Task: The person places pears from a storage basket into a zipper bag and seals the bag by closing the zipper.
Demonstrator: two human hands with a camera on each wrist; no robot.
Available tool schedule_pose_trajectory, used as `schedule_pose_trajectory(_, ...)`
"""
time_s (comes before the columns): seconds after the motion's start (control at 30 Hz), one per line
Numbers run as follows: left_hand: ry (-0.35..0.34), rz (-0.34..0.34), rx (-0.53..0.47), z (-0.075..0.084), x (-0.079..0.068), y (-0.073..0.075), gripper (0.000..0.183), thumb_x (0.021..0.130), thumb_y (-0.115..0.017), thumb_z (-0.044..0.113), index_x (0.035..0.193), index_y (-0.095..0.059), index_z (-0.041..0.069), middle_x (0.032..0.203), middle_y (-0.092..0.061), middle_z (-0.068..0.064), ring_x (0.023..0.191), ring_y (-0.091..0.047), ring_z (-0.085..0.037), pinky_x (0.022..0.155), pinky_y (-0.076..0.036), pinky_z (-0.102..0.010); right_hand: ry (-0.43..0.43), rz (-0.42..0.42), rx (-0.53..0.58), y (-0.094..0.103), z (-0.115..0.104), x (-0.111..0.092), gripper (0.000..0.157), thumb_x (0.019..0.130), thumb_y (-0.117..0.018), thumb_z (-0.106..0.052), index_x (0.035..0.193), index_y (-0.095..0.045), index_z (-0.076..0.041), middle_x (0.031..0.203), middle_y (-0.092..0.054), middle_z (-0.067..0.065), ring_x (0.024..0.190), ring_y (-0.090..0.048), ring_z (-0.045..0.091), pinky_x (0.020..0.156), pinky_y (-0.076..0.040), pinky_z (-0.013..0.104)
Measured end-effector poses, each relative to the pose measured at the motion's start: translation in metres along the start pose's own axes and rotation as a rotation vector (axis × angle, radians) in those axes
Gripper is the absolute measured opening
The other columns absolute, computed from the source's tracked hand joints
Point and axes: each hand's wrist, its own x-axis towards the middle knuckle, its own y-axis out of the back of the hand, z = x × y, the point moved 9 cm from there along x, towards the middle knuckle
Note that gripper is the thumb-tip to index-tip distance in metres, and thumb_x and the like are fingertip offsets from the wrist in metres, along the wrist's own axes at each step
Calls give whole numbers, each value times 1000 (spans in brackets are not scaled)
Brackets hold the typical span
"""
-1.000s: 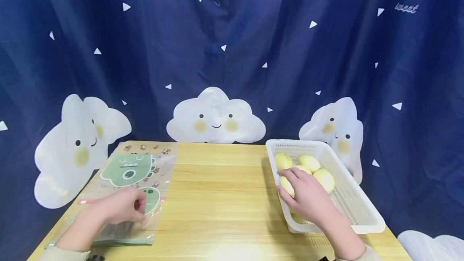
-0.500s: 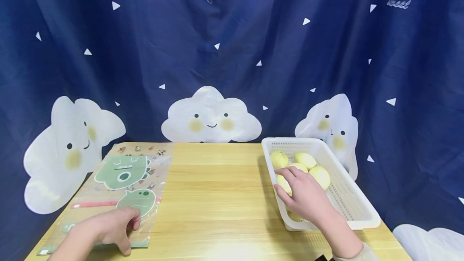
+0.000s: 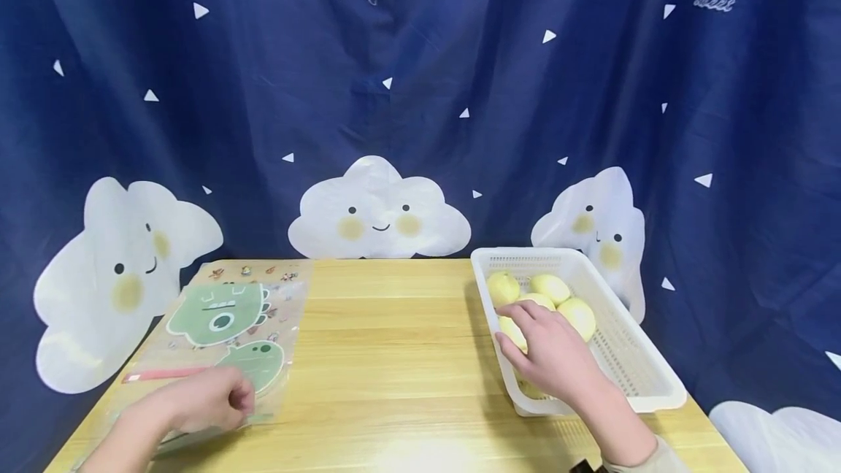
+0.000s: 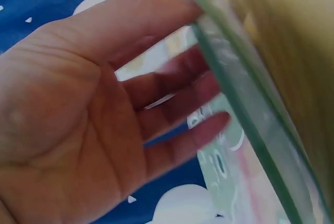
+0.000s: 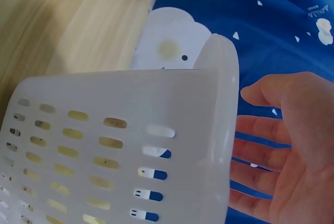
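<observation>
A clear zip bag [image 3: 223,316] with green dinosaur prints and a pink stripe lies flat at the left of the table. My left hand [image 3: 209,396] pinches its near, green-edged side between thumb and fingers, and that edge is raised off the table. In the left wrist view the green edge of the bag [image 4: 245,125] runs past the thumb tip. My right hand [image 3: 555,349] is over the left side of a white plastic basket [image 3: 647,360], fingers relaxed. Several lemons [image 3: 550,288] lie in the basket, partly hidden under that hand.
The wooden table [image 3: 388,356] stretches between bag and basket. Behind it hangs a dark blue curtain [image 3: 427,115] with cloud faces and white triangles. In the right wrist view, the basket's slotted wall [image 5: 68,130] stands close to the fingers.
My left hand has come down to the bag's near edge, taken hold of it and raised it. The right hand stays over the basket. The head view has shifted slightly.
</observation>
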Motion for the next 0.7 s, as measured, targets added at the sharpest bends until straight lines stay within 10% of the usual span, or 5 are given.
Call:
schedule_pose_trajectory(0.23,-125,192,36,44,27,35,13,100,-72,8,92,-69,18,80,-61,14,71,-52,3,62,-47,-23,19,8,4,4,-2,4,30,99,-77,-24,127,-75,-13,120,-78,5,110,-77,31,91,-62,55)
schedule_pose_trajectory(0.7,128,415,-321,113,134,83,11,113,-58,16,117,-58,6,78,-75,-8,56,-67,-16,59,-66,-37,-174,-202,371,-18,-18,36,26,106,-67,-22,129,-75,-12,129,-77,4,109,-78,22,92,-64,44)
